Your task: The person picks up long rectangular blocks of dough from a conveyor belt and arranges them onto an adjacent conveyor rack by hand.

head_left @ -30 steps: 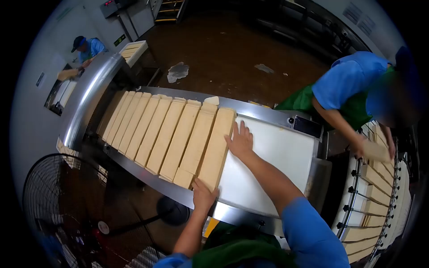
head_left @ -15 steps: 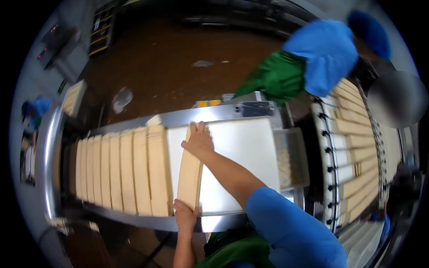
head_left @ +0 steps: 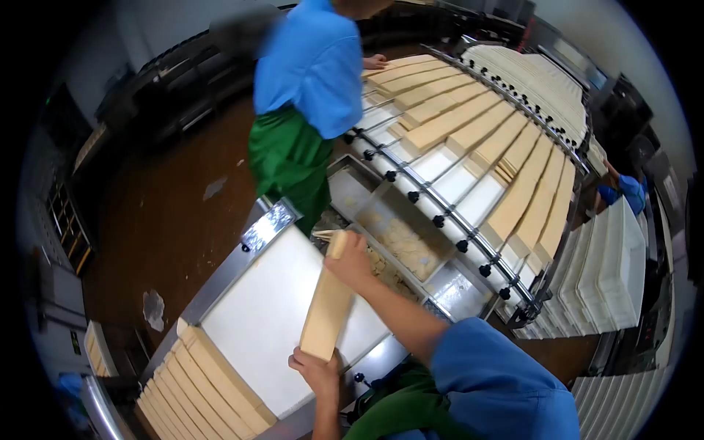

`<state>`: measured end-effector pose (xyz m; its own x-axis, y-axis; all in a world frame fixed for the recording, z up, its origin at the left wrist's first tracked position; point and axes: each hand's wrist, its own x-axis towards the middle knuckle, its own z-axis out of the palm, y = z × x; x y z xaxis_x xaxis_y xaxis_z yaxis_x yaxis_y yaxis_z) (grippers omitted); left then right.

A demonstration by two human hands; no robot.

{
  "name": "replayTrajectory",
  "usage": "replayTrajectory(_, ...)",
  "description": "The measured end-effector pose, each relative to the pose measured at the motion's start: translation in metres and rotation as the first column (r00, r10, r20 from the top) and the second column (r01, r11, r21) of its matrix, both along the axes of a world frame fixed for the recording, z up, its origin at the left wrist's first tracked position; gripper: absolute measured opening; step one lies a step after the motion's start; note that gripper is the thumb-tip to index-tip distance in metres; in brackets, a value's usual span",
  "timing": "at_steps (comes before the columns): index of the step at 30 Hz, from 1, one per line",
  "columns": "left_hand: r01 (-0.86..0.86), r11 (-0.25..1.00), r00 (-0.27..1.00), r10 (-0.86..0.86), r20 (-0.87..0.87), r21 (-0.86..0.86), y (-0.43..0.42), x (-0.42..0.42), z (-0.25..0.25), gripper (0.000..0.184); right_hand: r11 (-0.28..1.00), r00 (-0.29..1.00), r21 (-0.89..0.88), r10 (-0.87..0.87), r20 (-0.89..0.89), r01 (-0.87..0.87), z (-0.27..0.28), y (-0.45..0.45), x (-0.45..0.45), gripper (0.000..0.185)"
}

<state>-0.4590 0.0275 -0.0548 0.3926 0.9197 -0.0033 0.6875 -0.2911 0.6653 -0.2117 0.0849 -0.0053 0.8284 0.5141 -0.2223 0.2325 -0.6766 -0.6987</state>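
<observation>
A long, pale beige slab of what looks like dough or layered sheets [head_left: 328, 312] is held lengthwise between my two hands, tilted over the right side of a white work surface [head_left: 268, 293]. My right hand [head_left: 350, 262] grips its far end, fingers wrapped over the edge. Around the near end closes my left hand [head_left: 317, 369]. Similar slabs [head_left: 205, 378] stand side by side in a row at the left end of the same table.
Trays with pale scraps [head_left: 411, 246] sit just beyond the table. A conveyor [head_left: 440, 176] with black knobs and dividers carries more slabs. A co-worker in blue and green [head_left: 308, 73] stands beside it. White stacked trays [head_left: 609, 271] are at the right.
My view has turned right toward the conveyor. The slab has come away from beside the row to the surface's right side, both hands still on it. The co-worker stands more upright.
</observation>
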Motion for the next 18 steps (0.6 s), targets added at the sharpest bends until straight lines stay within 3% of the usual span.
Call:
replayTrajectory(2, -0.052, 0.995, 0.981, 0.066, 0.184, -0.080, -0.008, 0.044, 0.025, 0.071, 0.973, 0.987, 0.188, -0.147, 0.059, 0.134, 0.011, -0.044, 0.042, 0.077)
replayTrajectory(3, -0.034, 0.997, 0.983, 0.047, 0.179, -0.076, -0.012, 0.062, 0.036, 0.071, 0.953, 0.970, 0.242, -0.216, 0.113, 0.184, 0.021, -0.067, 0.060, 0.075)
replayTrajectory(5, 0.096, 0.995, 0.982, -0.093, 0.166, -0.008, -0.021, 0.100, 0.056, 0.076, 0.916, 0.917, 0.243, -0.362, 0.165, 0.318, 0.039, -0.108, 0.100, 0.073)
replayTrajectory(7, 0.161, 0.986, 0.966, -0.148, 0.211, -0.046, -0.029, 0.139, 0.077, 0.076, 0.871, 0.893, 0.287, -0.440, 0.093, 0.399, 0.055, -0.146, 0.140, 0.072)
replayTrajectory(9, 0.339, 0.933, 0.904, -0.358, 0.234, 0.121, -0.038, 0.176, 0.088, 0.075, 0.859, 0.827, 0.247, -0.504, 0.248, 0.449, 0.041, -0.177, 0.190, 0.069)
replayTrajectory(10, 0.346, 0.925, 0.885, -0.378, 0.274, 0.159, -0.042, 0.193, 0.093, 0.073, 0.857, 0.828, 0.252, -0.506, 0.241, 0.451, 0.045, -0.190, 0.210, 0.069)
replayTrajectory(12, 0.429, 0.882, 0.836, -0.470, 0.283, 0.197, -0.046, 0.225, 0.096, 0.072, 0.892, 0.880, -0.135, -0.383, 0.280, 0.431, 0.053, -0.213, 0.254, 0.066)
replayTrajectory(13, 0.508, 0.831, 0.780, -0.556, 0.287, 0.228, -0.047, 0.239, 0.097, 0.071, 0.895, 0.884, -0.132, -0.382, 0.269, 0.427, 0.047, -0.222, 0.277, 0.066)
replayTrajectory(15, 0.565, 0.794, 0.739, -0.608, 0.291, 0.225, -0.048, 0.263, 0.102, 0.070, 0.865, 0.928, -0.384, -0.211, 0.306, 0.324, 0.024, -0.237, 0.323, 0.064)
replayTrajectory(18, 0.703, 0.703, 0.660, -0.701, 0.271, 0.107, -0.057, 0.294, 0.114, 0.068, 0.867, 0.900, -0.376, -0.162, 0.404, 0.325, 0.013, -0.251, 0.366, 0.061)
